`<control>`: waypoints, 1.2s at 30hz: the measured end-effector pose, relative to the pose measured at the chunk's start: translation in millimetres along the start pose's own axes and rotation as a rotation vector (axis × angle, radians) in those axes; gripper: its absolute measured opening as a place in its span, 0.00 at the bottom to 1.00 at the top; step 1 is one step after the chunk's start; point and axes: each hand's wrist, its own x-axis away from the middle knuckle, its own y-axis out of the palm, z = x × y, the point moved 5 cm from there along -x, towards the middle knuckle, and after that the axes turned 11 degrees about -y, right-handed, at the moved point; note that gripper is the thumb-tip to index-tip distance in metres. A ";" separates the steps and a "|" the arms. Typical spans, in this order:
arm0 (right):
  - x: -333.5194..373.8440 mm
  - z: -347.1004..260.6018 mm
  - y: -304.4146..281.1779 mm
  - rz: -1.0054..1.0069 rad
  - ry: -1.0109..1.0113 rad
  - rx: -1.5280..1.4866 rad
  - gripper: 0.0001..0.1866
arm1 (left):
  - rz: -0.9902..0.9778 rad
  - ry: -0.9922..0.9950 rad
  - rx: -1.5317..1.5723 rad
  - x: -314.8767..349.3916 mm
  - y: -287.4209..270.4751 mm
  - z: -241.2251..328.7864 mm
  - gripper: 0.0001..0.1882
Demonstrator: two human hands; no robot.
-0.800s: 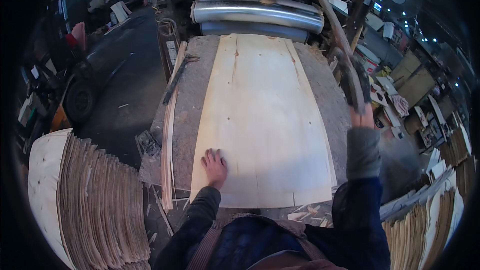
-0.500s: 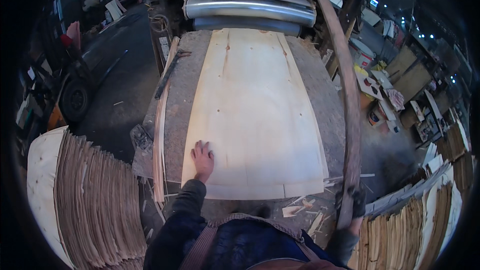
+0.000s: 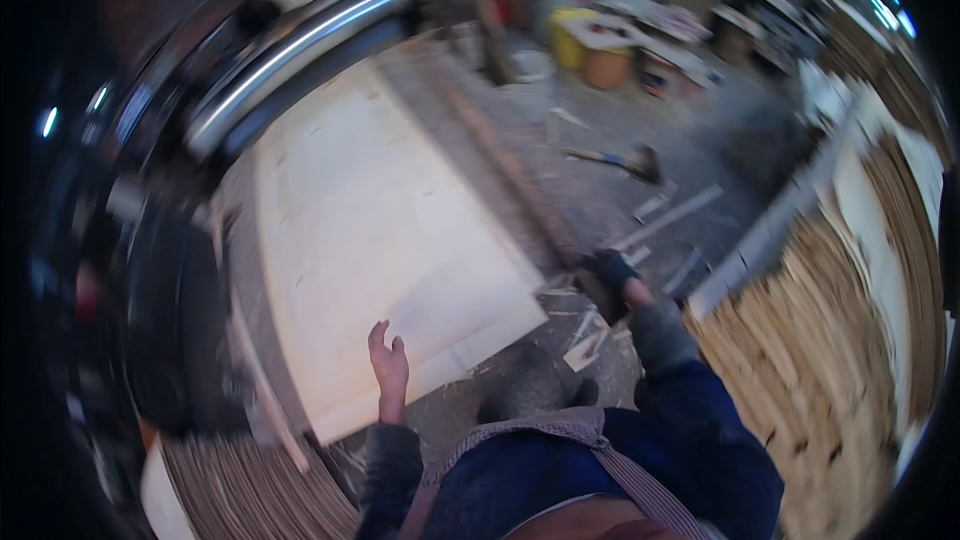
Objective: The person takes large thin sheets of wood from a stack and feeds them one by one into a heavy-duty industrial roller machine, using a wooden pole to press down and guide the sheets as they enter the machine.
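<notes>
Wood sheet (image 3: 350, 210) lies ahead of & below L hand (image 3: 389, 365), long axis fwd-left to roller (image 3: 300, 57); L nearer, fingers loosely curled, empty. Gloved R hand (image 3: 612, 282) at bar's (image 3: 507, 162) near end, grip unclear.

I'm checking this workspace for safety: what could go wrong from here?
The long brown wooden pole in the dark-gloved right hand might catch the broad pale wood sheet beside it. Loose pale wood scraps on the dark grey floor could trip the person, as could the dark-headed, long-handled tool lying there.
</notes>
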 end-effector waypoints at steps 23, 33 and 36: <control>555.3 -120.6 -248.2 1.544 0.397 -0.423 0.22 | -0.690 1.957 0.631 383.5 237.7 665.8 0.29; 599.4 -139.7 -515.0 1.083 0.578 1.416 0.34 | -0.295 2.169 0.601 525.2 326.6 790.2 0.35; 596.6 -116.5 -555.9 0.896 0.644 1.749 0.35 | -0.315 2.186 0.665 534.9 340.8 816.0 0.36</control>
